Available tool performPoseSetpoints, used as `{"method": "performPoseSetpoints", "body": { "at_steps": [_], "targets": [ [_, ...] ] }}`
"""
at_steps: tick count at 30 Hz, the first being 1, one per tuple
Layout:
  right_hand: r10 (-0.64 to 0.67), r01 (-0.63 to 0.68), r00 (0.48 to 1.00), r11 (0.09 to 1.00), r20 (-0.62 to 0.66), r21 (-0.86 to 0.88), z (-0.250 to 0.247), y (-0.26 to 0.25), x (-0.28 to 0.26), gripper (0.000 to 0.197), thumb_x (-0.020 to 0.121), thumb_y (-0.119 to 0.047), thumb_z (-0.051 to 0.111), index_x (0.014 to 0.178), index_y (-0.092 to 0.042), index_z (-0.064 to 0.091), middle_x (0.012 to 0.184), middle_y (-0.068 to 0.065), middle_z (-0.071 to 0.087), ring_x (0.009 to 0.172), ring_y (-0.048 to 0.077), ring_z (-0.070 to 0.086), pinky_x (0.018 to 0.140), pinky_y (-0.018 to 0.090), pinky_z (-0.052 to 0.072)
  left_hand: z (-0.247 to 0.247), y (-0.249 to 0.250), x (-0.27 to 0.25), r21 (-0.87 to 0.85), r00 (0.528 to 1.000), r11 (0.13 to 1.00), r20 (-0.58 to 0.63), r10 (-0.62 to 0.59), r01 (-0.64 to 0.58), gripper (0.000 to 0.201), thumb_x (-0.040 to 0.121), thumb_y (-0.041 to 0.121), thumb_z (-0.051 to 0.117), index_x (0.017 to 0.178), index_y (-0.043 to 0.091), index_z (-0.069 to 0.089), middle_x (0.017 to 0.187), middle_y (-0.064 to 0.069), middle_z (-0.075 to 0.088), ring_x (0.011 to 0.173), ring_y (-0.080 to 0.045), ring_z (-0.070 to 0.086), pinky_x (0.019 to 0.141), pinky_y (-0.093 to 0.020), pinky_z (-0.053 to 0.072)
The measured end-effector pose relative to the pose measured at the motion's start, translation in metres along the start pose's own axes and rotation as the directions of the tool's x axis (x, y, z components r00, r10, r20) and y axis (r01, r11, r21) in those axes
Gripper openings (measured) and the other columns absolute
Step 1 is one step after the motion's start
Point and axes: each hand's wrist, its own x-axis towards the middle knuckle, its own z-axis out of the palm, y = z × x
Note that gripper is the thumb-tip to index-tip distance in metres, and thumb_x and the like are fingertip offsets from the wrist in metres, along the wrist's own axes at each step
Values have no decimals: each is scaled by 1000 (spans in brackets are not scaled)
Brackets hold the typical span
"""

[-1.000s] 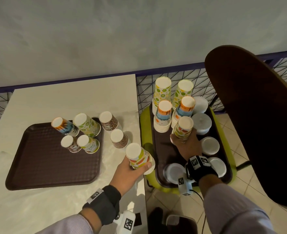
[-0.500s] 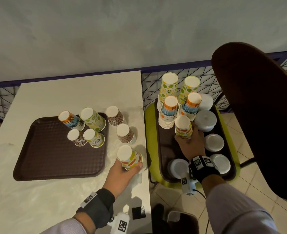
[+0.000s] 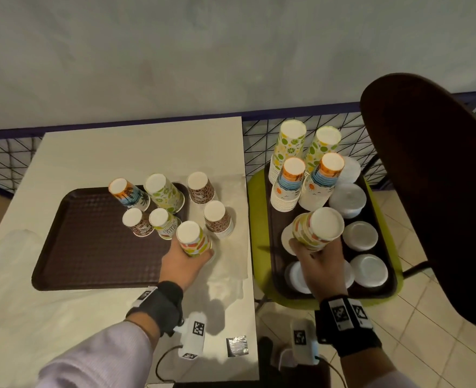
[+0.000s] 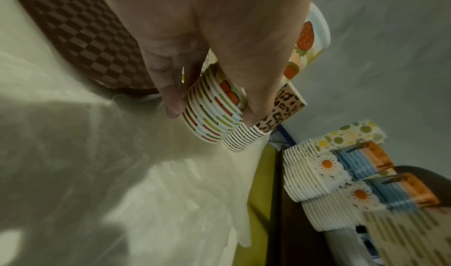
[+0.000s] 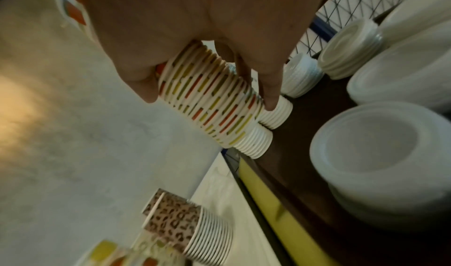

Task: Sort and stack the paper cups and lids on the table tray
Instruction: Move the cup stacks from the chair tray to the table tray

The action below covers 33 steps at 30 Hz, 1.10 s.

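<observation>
Striped cup stack (image 3: 316, 229) now higher above chair tray (image 3: 273, 256).

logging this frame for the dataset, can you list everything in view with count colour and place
table: one, cream, left
table tray: one, brown, on the table
side tray: one, brown, on a lime-green seat, right
cup stacks on table tray: four, upside down, beach print, lime print, leopard, green-lettered
leopard cup stacks: two, on the table beside the table tray
tall cup stacks: four, citrus and orange-blue prints, back of side tray
lid stacks: about six, white, side tray
dark chair back: one, far right
left hand: grips a fruit-print stack at the table tray's corner
right hand: grips a fruit-print stack above the side tray
</observation>
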Motion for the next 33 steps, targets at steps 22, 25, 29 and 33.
{"method": "performPoseSetpoints", "body": {
  "at_steps": [22,25,29,33],
  "targets": [
    [85,9,849,985,521,-174,36,-26,-32,74,69,-46,83,132,-46,45,124,-10,61,118,11,60,101,44,51,11,1,-81,-114,913,971,330,238,-212,85,65,43,96,130,39,41,114,5,58,93,-9,62,79,-27,55],
    [56,65,821,979,568,-191,46,-28,-36,75,67,-41,81,132,-41,44,123,-8,60,117,14,59,101,45,51,21,16,-78,-159,883,941,327,336,-299,100,61,49,92,144,48,36,136,18,56,119,-5,56,94,-27,52],
    [-2,155,765,971,645,-181,57,-37,-40,63,69,-34,71,128,-26,47,118,-1,54,114,21,54,98,44,49,31,25,-77,-192,883,932,305,355,-308,77,63,53,81,133,39,54,125,29,65,116,12,59,89,-4,43],
    [79,83,677,980,732,-182,51,-44,-28,65,78,-29,64,139,-32,42,134,-1,54,128,20,51,107,48,46,34,15,-72,-211,915,945,266,302,-250,71,70,42,91,133,30,59,122,21,71,113,6,64,87,-5,47]
  ]
}}
